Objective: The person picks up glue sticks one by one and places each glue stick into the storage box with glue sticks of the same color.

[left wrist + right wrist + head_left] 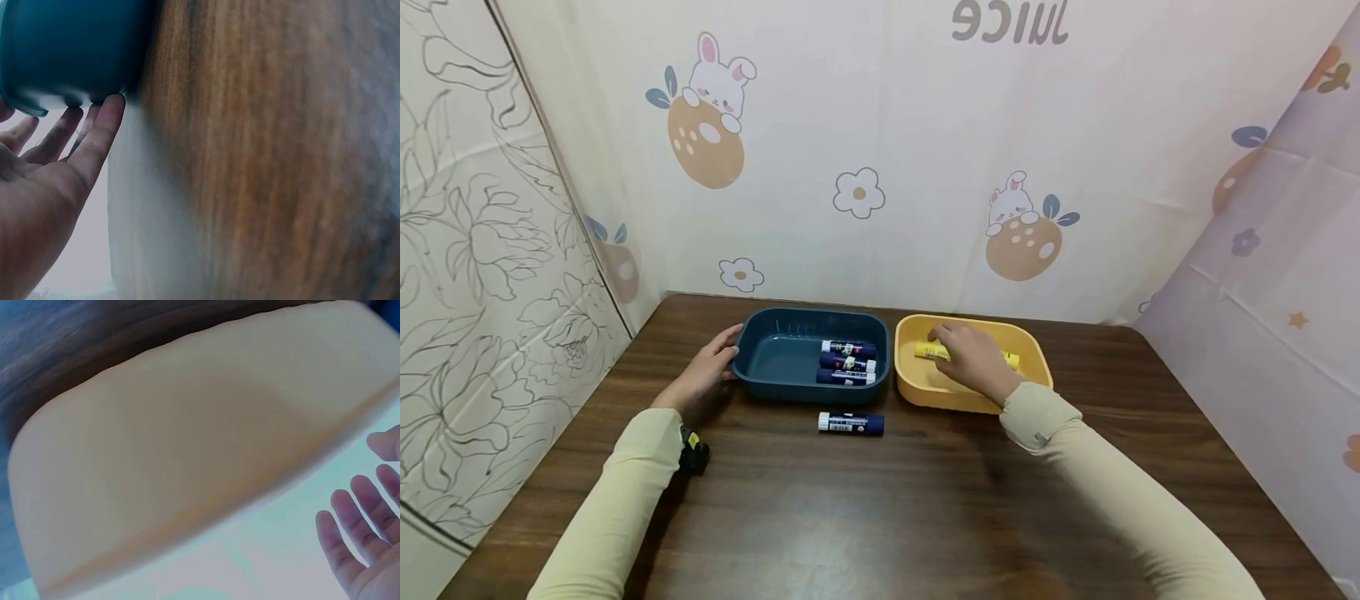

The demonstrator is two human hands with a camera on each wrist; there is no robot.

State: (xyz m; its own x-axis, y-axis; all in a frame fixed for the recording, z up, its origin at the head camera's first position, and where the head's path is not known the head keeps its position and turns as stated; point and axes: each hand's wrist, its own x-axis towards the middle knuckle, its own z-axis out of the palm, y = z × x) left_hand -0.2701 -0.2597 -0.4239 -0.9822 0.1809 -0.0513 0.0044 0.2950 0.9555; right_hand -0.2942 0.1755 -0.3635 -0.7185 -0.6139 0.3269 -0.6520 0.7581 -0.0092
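My left hand (707, 371) touches the left end of a dark teal tray (782, 392). In the left wrist view its fairly straight fingertips (112, 109) rest against the tray wall. Several dark blue glue sticks (847, 363) with white caps lie in that tray's right half. Over the yellow tray (955, 400) hovers my right hand (973, 358); the right wrist view shows its fingers spread loosely, holding nothing. A yellow stick (929, 351) lies in this tray under the hand, which partly hides it. More yellow (1011, 360) shows on the hand's other side.
One blue glue stick (851, 423) lies on the brown table (820, 517) in front of the teal tray. A small black object (695, 454) sits by the left wrist. Behind the table hangs a patterned curtain (925, 250).
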